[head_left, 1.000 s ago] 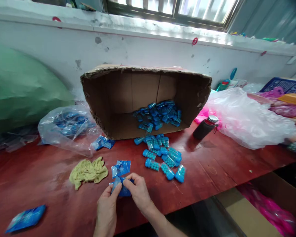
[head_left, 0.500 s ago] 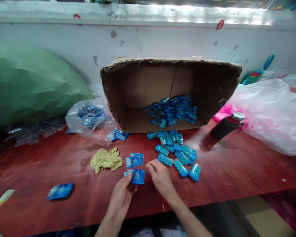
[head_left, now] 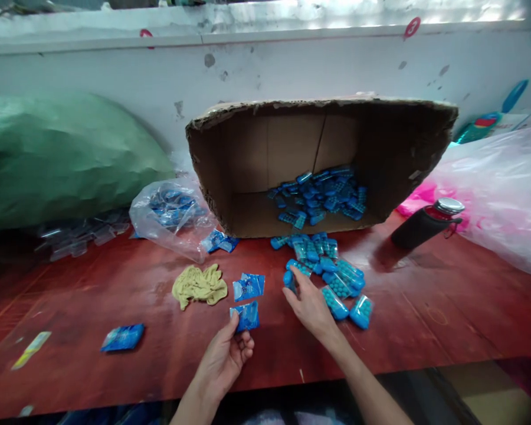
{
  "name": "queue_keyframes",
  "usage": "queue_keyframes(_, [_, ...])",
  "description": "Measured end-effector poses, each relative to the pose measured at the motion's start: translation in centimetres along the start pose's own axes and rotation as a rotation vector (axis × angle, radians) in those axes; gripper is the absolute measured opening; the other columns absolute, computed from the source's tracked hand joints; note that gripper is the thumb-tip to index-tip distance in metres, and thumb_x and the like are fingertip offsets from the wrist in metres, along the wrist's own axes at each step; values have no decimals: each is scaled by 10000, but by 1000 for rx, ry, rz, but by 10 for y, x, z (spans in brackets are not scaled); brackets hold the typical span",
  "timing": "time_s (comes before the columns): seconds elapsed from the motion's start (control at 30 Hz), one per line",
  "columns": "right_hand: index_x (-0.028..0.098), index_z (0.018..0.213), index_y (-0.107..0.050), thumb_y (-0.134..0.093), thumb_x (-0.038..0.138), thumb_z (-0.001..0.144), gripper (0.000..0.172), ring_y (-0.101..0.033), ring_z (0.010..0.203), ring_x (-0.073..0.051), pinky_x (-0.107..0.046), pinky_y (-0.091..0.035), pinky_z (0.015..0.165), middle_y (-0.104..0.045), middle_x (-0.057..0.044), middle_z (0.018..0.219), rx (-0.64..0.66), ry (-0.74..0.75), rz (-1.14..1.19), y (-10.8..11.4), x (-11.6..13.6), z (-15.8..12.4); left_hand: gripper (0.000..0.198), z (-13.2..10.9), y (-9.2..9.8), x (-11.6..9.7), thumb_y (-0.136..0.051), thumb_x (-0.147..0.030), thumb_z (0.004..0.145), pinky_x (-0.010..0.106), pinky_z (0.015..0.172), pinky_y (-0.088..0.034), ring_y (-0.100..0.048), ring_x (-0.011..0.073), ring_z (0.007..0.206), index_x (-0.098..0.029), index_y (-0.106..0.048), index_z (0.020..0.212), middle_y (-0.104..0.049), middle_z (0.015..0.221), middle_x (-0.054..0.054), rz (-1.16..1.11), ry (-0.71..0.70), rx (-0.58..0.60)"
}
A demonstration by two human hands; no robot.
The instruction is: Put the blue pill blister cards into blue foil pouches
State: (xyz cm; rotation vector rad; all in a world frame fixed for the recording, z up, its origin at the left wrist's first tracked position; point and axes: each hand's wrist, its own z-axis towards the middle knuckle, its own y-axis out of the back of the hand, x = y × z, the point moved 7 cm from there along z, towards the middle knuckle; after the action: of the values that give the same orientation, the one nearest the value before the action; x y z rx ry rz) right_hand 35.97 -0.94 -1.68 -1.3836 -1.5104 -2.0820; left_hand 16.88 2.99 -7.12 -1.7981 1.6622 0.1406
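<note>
My left hand [head_left: 226, 358] pinches a small blue plastic packet [head_left: 245, 316] just above the red table [head_left: 92, 295]. A second blue packet [head_left: 248, 287] lies flat right behind it. My right hand [head_left: 308, 302] reaches into the loose pile of blue capsule cases [head_left: 331, 277] spilled in front of the box, and its fingers close around one case [head_left: 291, 277] at the pile's left edge. The cardboard box [head_left: 256, 147] lies on its side, open toward me, with more blue cases [head_left: 321, 195] heaped inside.
A crumpled yellow-green cloth [head_left: 199, 284] lies left of the packets. A clear bag of blue items [head_left: 170, 212] sits by the box's left side, a big green sack [head_left: 62, 159] behind it. A dark bottle [head_left: 427, 223] and a white plastic bag [head_left: 504, 189] are at right. A lone blue packet [head_left: 123, 337] lies near left.
My right hand let go of the blue packet and moved right and forward into the pile of cases. The left hand keeps the packet. The view shifted downward and left.
</note>
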Motion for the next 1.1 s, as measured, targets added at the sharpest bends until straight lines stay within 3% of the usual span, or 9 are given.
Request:
queue_keyframes(0.13, [241,1219,-328,-482,319,795,458,-574,529,-136,-271,-505,433,-550,14,744,64,-170,832,-2,-1,-14,184,2,-1,1,-535,-286,767,183,373,-423,-525,96,390,-147,-498,654,-545,438,-1,9,-20,3])
queue_keyframes(0.27, [255,1180,-342,-529,272,776,446,-597,557,-132,-257,-520,433,-557,24,741,105,-175,1169,-9,18,-29,188,1,-4,2,-538,-298,764,190,374,-419,-531,108,394,-147,-497,659,-547,430,6,37,-47,11])
queue_keyframes(0.47, [268,1212,-326,-543,246,766,496,-610,576,-126,-260,-540,461,-564,27,749,176,-204,1199,-26,24,-34,192,1,-8,1,-599,-320,712,195,379,-412,-521,112,400,-156,-508,673,-547,422,-2,14,-108,89])
queue_keyframes(0.77, [248,1082,-401,-601,230,714,420,-611,638,-133,-249,-551,480,-548,19,815,110,-154,1048,-24,23,-39,238,0,-10,-9,-624,-360,680,203,408,-417,-532,111,432,-137,-543,661,-542,440,-9,46,-211,144])
queue_keyframes(1.1, [251,1013,-408,-626,207,694,389,-582,730,-148,-250,-531,536,-555,-4,919,88,-134,1013,-29,20,-51,258,-6,-8,-22,-635,-374,661,210,442,-428,-530,108,438,-131,-554,625,-553,438,-6,133,-350,116])
